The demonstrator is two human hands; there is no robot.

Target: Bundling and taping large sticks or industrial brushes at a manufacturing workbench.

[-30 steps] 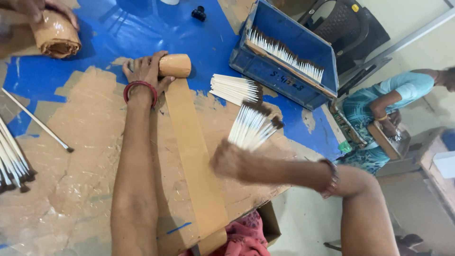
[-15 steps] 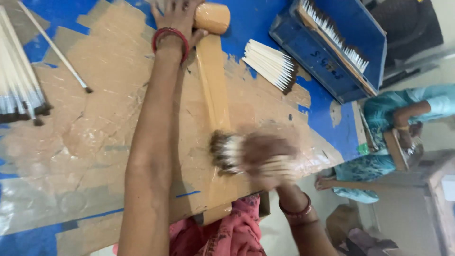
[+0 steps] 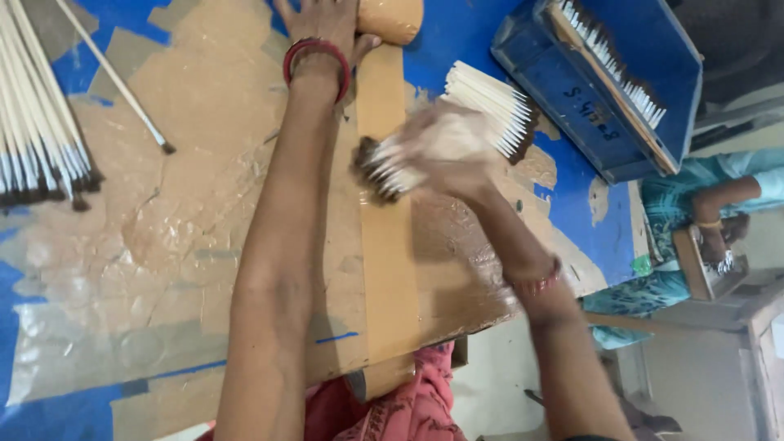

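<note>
L hand (image 3: 327, 24) at the far edge of the table (image 3: 106, 269), palm down, fingers spread flat and pressing the brown tape roll (image 3: 390, 16) at its side; not gripping around it, just holding it in place. Red bangle (image 3: 317, 61) on the L wrist. Strip of brown tape (image 3: 385, 245) runs from the roll straight across the table to the near edge and hangs over it.

R hand (image 3: 445, 143) blurred, over the tape strip approx mid-table, fingers clenched on a bundle of thin white sticks w/ dark tips (image 3: 392, 167). Dark tips point toward the table's left side, bundle sits right on or just above the strip; can't tell which due to blur. Beaded bracelet (image 3: 535, 282) on the R wrist.

Loose pile of same sticks (image 3: 490, 102) lies on the table just beyond the R hand, near the right edge. Blue tray (image 3: 572, 98) w/ a row of more sticks stands at the far right corner. Another row of sticks (image 3: 37, 139) lies at the left edge, dark tips toward the near side. Single stick (image 3: 114, 77) lies apart, diagonal, near the far left. Table top is blue, mostly covered w/ patches of brown tape.

Another person in teal clothes (image 3: 702, 204) sits beyond the right edge, hands on a small board.
</note>
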